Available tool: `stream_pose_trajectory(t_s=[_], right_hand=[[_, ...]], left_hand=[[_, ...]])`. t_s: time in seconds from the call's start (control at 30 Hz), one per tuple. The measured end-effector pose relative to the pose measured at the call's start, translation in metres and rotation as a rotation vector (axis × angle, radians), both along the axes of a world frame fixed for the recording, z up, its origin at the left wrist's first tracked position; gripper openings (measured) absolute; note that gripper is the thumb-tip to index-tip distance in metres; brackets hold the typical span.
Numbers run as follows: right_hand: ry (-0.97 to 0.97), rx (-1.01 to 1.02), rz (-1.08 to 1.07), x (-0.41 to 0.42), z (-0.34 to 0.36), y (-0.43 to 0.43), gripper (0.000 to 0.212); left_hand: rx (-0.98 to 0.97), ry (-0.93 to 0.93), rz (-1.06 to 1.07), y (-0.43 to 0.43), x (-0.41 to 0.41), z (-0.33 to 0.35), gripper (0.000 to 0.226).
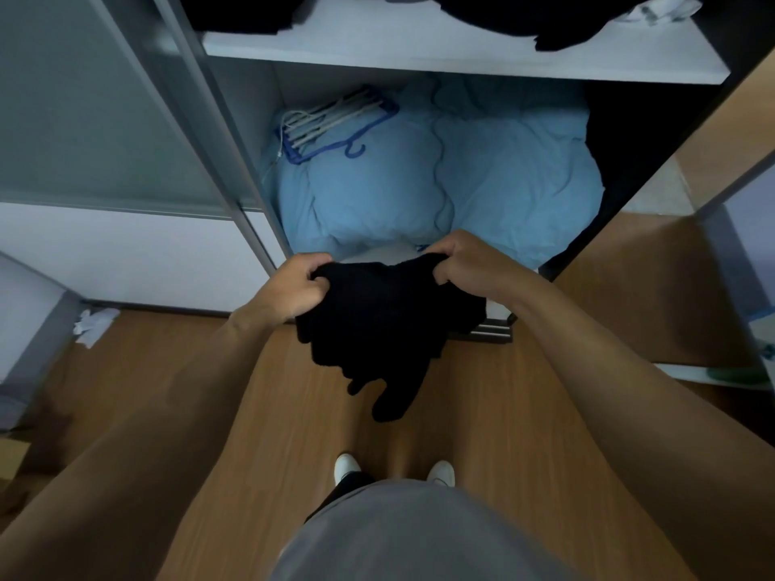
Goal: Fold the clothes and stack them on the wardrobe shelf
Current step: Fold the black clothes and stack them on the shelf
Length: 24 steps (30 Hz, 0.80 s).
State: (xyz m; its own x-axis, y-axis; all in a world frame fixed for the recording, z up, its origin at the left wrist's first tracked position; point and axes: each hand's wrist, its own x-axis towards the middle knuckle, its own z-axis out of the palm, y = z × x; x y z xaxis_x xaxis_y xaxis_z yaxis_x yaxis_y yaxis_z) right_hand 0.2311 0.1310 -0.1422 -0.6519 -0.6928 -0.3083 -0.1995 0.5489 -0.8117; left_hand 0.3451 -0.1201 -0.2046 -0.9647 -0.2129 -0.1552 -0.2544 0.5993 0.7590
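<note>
Black garment (386,325) hangs pinched by left hand (300,285) and right hand (465,262) below the wardrobe shelf (461,56); probably unfolded, needs folding next.

matt black cloth garment (377,325); wood-look floor (524,413)

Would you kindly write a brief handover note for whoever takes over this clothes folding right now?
Left hand grips one upper edge of the black garment; right hand grips the other.
The garment hangs bunched and unfolded in front of the open wardrobe, above the floor.
Dark clothes already lie on the white shelf, not neatly stacked.
Left to do: fold this garment and stack it on the shelf; the shelf pile may need tidying.
</note>
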Motion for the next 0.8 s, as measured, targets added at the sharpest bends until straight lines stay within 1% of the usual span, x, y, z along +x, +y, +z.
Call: stream_pose_trajectory(t_s=[0.03,0.07,0.1,0.17,0.23,0.27,0.3,0.33,0.37,0.43,0.47,0.53,0.6,0.63,0.7,0.8], right_hand=[[-0.026,-0.047,-0.05,0.002,-0.001,-0.003,0.04],[-0.042,-0.084,-0.072,0.005,-0.001,-0.007,0.045],[-0.05,-0.111,-0.077,0.007,-0.001,-0.011,0.042],[-0.041,-0.104,-0.052,0.012,-0.002,-0.018,0.033],[-0.026,-0.062,0.006,0.016,-0.003,-0.02,0.039],[-0.017,-0.036,0.043,0.016,-0.003,-0.02,0.039],[-0.004,-0.004,0.088,0.017,-0.002,-0.02,0.035],[0.021,0.053,0.147,0.017,-0.002,-0.019,0.026],[0.051,0.116,0.2,0.017,0.0,-0.018,0.023],[0.103,0.18,0.255,0.011,-0.001,-0.015,0.035],[0.11,0.173,0.266,0.008,0.0,-0.013,0.036],[0.091,0.132,0.288,0.008,0.006,-0.01,0.028],[0.061,0.117,0.309,0.01,0.012,-0.011,0.017],[0.052,0.113,0.322,0.012,0.014,-0.012,0.017],[0.047,0.101,0.334,0.013,0.017,-0.014,0.023],[0.062,0.077,0.318,0.009,0.023,-0.017,0.03]], left_hand=[[-0.038,0.007,-0.004,0.003,-0.001,0.001,0.035],[-0.065,0.02,0.002,0.007,-0.003,0.002,0.036],[-0.084,0.036,0.013,0.01,-0.004,0.002,0.037],[-0.11,0.06,0.024,0.012,-0.008,0.003,0.035],[-0.145,0.064,0.026,0.012,-0.011,0.004,0.028],[-0.164,0.068,0.03,0.012,-0.012,0.004,0.022],[-0.181,0.076,0.035,0.011,-0.013,0.004,0.017],[-0.19,0.084,0.038,0.011,-0.013,0.004,0.014],[-0.194,0.09,0.035,0.01,-0.014,0.004,0.013],[-0.207,0.082,0.007,0.007,-0.014,0.004,0.014],[-0.214,0.064,-0.013,0.005,-0.014,0.003,0.013],[-0.196,0.027,-0.031,0.004,-0.014,0.001,0.011],[-0.147,0.032,0.011,0.009,-0.018,0.002,0.012],[-0.124,0.052,0.046,0.014,-0.023,0.004,0.013],[-0.094,0.089,0.09,0.024,-0.035,0.01,0.019],[0.015,0.127,0.076,0.042,-0.048,0.018,0.026]])
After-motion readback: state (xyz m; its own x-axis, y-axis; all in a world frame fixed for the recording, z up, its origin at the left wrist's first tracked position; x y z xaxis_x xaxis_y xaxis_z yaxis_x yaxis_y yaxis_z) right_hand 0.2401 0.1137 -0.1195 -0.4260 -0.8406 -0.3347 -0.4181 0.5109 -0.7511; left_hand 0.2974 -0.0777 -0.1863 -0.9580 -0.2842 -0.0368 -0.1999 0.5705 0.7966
